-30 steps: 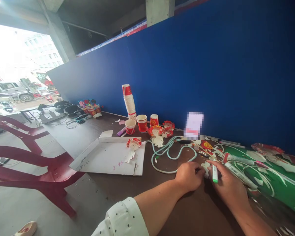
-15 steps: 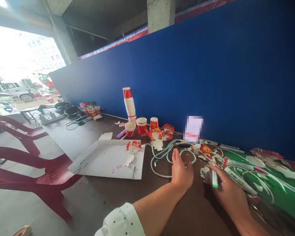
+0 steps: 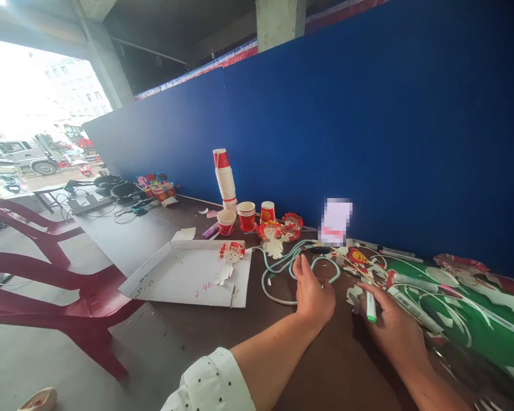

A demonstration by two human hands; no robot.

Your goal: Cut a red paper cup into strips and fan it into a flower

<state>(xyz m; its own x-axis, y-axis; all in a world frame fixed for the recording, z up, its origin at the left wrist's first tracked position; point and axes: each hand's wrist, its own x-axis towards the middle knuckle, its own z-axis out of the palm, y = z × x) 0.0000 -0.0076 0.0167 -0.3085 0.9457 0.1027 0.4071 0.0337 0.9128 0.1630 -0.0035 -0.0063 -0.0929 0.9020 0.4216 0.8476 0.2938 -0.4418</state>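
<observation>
My right hand (image 3: 396,328) is closed around a white marker (image 3: 370,307) with a green end, which points down toward me. By its fingertips lies a white paper cutout (image 3: 354,297); whether the fingers touch it I cannot tell. To the left, my left hand (image 3: 312,294) is held over the brown table with its fingers stretched upward and the thumb apart. No object shows in it, though its palm side is partly hidden. Just beyond it a pale blue cable (image 3: 278,273) lies in loops. Paper dolls with red paper-cup hair (image 3: 273,238) lie behind the cable.
A shallow white box lid (image 3: 175,274) holds another paper doll (image 3: 231,262). Behind it stand red-and-white paper cups (image 3: 245,217) and a tall cup stack (image 3: 226,180). Paper scraps and pens cover a green mat (image 3: 497,328) at right. Red plastic chairs (image 3: 64,291) stand at left, a blue partition (image 3: 368,125) behind.
The whole view has shifted very slightly. Both hands keep nearly the same pose, and the marker stays in my right hand.
</observation>
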